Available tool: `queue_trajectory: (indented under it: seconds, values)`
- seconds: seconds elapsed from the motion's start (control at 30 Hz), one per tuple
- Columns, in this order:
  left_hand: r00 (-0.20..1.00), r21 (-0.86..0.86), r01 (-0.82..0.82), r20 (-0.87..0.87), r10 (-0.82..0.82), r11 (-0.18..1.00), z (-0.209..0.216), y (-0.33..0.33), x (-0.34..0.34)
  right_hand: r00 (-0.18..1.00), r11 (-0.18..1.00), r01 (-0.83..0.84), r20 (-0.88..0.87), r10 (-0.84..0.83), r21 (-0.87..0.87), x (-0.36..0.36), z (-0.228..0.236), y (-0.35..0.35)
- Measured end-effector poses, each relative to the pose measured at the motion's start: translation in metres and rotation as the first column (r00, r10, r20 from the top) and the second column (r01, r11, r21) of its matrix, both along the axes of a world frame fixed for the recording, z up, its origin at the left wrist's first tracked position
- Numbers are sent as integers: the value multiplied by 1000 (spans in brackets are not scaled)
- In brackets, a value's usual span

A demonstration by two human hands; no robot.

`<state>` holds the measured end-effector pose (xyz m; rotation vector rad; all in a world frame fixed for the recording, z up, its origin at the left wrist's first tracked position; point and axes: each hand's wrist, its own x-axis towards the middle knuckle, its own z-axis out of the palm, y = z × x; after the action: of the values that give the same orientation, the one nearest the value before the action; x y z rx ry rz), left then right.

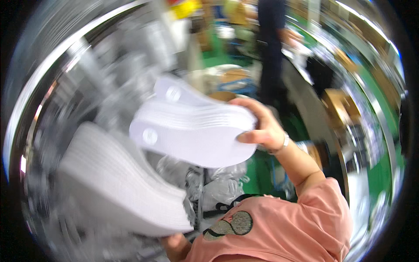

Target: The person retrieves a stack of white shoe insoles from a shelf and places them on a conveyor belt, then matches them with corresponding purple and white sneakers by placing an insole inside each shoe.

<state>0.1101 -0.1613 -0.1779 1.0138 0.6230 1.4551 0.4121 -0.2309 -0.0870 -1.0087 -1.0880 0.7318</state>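
One smaller insole stack (190, 142): in the right hand (262, 126), which pinches its end.
Larger insole stack (115, 183): just beyond the left hand (175, 243), whose grip I cannot tell.
Progress: both seem gathered, but apart; the remainder is unclear.
Plastic bags (223, 193): between the hands.

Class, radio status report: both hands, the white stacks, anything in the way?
Right hand gripping sole-shaped white stack. Left hand at larger white stack, fingers mostly hidden. Plastic bags behind; none visibly blocking right hand.
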Motion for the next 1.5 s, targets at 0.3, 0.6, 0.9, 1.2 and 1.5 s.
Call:
queue_trajectory:
  seconds: [0.3, 0.6, 0.9, 1.2, 1.5]
  values:
    - [476, 49, 879, -132, -870, 474, -14, -30, 200, 804, 782, 418, -212, -555, -463, 49, -116, -280]
    - [-574, -283, 801, -116, -811, -527, -27, -337, 384, 371, 361, 687, -122, -921, -630, -45, -139, -569]
    - [-742, -704, 511, -73, -667, -492, -206, -595, 481, -16, 72, 651, -109, -994, -756, -138, -160, -702]
    - [-628, -189, 580, -723, -287, -792, -112, -652, 431, 260, 80, 687, 142, -955, -722, -113, -150, -775]
    - [-893, -349, 184, -451, -7, -919, -61, -697, 449, -131, -189, 867, 154, -979, -461, 12, -106, -809]
